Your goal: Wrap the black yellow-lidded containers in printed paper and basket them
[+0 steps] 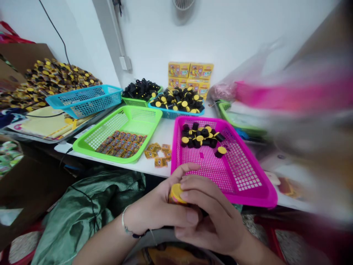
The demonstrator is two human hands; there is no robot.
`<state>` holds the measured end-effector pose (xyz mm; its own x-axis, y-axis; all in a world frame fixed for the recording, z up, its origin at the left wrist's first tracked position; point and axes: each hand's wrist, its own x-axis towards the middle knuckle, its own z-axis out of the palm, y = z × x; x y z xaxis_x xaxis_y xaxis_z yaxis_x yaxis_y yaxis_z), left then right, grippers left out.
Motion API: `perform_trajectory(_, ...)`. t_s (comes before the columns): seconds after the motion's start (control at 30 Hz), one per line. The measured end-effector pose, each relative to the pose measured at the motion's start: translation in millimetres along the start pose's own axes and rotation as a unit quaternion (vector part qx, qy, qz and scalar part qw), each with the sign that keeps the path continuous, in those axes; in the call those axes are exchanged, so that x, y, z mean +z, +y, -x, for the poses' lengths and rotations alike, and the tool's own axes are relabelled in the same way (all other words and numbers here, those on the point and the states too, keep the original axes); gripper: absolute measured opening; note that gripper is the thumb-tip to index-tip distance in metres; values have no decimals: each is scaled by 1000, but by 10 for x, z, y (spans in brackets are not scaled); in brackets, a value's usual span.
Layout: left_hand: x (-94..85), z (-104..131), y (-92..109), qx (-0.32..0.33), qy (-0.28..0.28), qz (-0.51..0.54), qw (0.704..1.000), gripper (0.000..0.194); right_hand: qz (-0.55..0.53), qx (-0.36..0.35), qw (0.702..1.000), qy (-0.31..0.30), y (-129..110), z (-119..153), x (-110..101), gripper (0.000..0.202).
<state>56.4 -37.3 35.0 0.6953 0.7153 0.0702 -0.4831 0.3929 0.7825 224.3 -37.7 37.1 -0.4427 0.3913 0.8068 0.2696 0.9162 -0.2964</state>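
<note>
Across the table (pixel 166 129), the pink basket (pixel 255 200) lies beyond your left hand (pixel 154 208), clamped round the tub (pixel 173 200), and right hand (pixel 220 213), touching its yellow lid (pixel 176 190), grip unclear; uneven pressure could tip it loose

The white table (pixel 168 134) has a bare lane between the green basket (pixel 132 160) and the pink basket (pixel 264 200), partly blocked by scattered labels (pixel 160 154). The pink basket's near half lies open inside its raised rim; black pots (pixel 202 135) crowd its far half. A heaped blue basket (pixel 172 113) closes the lane behind.
</note>
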Motion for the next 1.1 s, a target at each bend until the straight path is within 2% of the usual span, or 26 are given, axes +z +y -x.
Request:
perform_trajectory(0.13, 143, -11, 67, 45, 75, -154, 984, 83, 48, -36, 998, -16, 7, -35, -73, 22)
perform_trajectory(0.3, 183, 18, 28, 89, 106, -221, 965, 88, 45, -56, 997, -23, 54, -42, -53, 19)
perform_trajectory(0.37, 160, 62, 41, 133, 146, -289, 937, 85, 37, -58, 997, -22, 88, -4, -16, 20)
perform_trajectory(0.47, 64, 102, 240, 163, 167, -462, 855, 57, 50, -20, 998, -29, 151, 87, -13, 32)
perform_trajectory(0.53, -87, 42, 528, 130, 171, -581, 785, 30, 74, 35, 997, -14, 198, 139, -91, 45)
perform_trajectory(0.57, -198, -26, 710, 103, 186, -631, 746, 23, 88, 65, 994, 2, 224, 156, -157, 49)
perform_trajectory(0.63, -493, -235, 1098, 13, 234, -733, 638, 24, 123, 110, 986, 34, 282, 171, -322, 49)
perform_trajectory(0.67, -669, -364, 1279, -12, 256, -746, 615, 27, 147, 124, 981, 38, 316, 172, -410, 46)
perform_trajectory(0.73, -1041, -632, 1550, -52, 280, -752, 595, 27, 193, 144, 970, 22, 397, 169, -564, 35)
perform_trajectory(0.77, -1221, -752, 1625, -79, 288, -753, 587, 27, 208, 152, 966, 10, 445, 168, -622, 30)
perform_trajectory(0.87, -1650, -994, 1621, -155, 293, -757, 563, 29, 210, 175, 962, -12, 617, 166, -727, 21)
perform_trajectory(0.97, -1876, -1046, 1465, -204, 273, -763, 549, 33, 190, 209, 958, -39, 835, 131, -805, 17)
perform_trajectory(1.1, -1967, -992, 1417, -216, 233, -782, 537, 34, 191, 265, 935, -139, 1215, 17, -956, 20)
